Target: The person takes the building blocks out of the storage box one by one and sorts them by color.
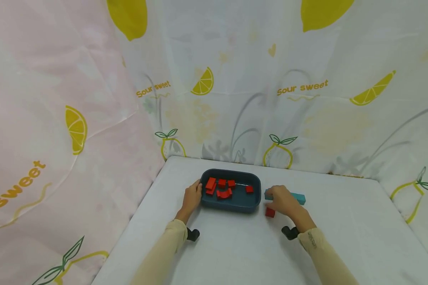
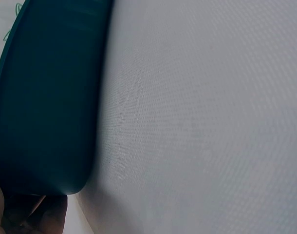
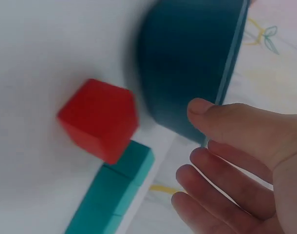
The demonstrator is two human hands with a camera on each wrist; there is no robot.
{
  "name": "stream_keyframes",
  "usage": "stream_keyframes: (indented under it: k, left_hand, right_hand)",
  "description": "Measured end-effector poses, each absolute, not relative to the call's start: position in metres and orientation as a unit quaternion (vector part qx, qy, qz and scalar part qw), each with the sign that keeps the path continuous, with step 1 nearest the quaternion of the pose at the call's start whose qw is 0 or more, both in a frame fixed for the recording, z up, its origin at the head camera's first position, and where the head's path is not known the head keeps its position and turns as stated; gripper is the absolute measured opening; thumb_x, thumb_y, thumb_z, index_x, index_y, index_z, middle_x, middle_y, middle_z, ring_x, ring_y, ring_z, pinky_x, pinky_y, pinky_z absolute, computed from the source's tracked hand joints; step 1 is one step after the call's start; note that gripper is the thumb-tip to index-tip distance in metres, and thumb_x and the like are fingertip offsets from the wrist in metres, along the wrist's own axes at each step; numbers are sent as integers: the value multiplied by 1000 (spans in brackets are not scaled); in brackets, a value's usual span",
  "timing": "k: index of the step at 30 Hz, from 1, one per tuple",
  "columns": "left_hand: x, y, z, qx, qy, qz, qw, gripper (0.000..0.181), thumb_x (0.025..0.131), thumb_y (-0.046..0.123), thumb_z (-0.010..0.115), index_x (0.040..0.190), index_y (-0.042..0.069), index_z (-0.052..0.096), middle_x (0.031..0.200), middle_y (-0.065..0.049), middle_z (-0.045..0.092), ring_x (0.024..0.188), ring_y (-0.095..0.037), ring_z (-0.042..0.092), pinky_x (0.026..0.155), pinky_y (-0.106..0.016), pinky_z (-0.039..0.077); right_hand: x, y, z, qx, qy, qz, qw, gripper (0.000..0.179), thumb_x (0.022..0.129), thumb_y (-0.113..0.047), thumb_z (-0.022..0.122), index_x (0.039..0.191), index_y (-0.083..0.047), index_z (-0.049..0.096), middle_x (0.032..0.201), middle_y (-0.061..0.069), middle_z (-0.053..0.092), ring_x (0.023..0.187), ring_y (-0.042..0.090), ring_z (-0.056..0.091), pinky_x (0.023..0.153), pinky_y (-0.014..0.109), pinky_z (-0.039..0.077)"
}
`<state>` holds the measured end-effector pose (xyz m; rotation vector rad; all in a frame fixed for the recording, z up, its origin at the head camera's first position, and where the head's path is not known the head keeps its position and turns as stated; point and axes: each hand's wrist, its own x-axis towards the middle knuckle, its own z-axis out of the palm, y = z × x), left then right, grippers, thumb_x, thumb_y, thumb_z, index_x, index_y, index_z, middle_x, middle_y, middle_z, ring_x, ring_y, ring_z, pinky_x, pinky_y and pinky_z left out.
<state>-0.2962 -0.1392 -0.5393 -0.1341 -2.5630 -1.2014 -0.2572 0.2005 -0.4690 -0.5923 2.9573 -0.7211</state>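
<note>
Cream sleeves [image 1: 160, 253] stretch over the white table [image 1: 235, 249]. The left hand [image 1: 191, 199] touches one end of a dark blue tray [image 1: 228, 206] holding red pieces [image 1: 224, 194]; whether it grips, I can't tell. The right hand [image 1: 284, 201], fingers loosely apart and holding nothing, hovers near a red block [image 1: 270, 213] on the table, between tray and teal blocks [image 1: 299, 198].
</note>
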Motion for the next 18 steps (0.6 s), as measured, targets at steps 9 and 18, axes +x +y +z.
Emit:
stream_keyframes:
  k: [9,18]
  left_hand:
    - [-297,-140,-540,-40,-895,-420,144,33,102,10,50,130,-6,58,124,-23,61,117,-36,59,98,-49,46]
    - [-297,-139,-540,-44,-896,-414,153,32,102,9,50,128,-6,59,123,-22,62,116,-35,60,97,-49,46]
  right_hand:
    - [-275,174,-451,-242,946,-215,-12,33,81,-8,78,110,5,70,105,17,70,100,32,65,87,46,53]
    - [-297,148,-461,-242,952,-189,12,31,81,-6,78,109,4,71,105,14,70,97,27,65,87,43,53]
